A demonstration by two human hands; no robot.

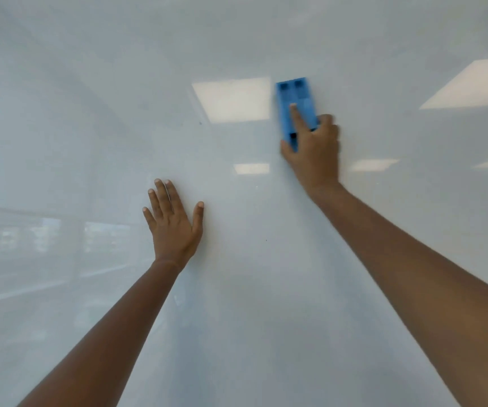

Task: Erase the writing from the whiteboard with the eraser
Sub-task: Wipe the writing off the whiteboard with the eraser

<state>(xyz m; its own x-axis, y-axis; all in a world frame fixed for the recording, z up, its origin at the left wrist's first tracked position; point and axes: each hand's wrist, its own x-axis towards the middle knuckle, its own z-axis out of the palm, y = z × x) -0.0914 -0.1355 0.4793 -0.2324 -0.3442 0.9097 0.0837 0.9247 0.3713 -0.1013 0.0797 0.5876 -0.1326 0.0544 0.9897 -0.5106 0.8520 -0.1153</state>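
A glossy whiteboard [89,113] fills the whole view. My right hand [314,154] grips a blue eraser [294,95] and presses it flat against the board, upper right of centre, index finger stretched along its back. My left hand [172,224] lies flat on the board lower down and to the left, fingers spread, holding nothing. I see no writing on the board, only a tiny dark speck [200,123] left of the eraser and another [266,240] near my left hand.
The board mirrors ceiling light panels [232,98] beside the eraser and at the upper right [472,83], and windows at the lower left [60,236]. No frame or edge of the board is in view.
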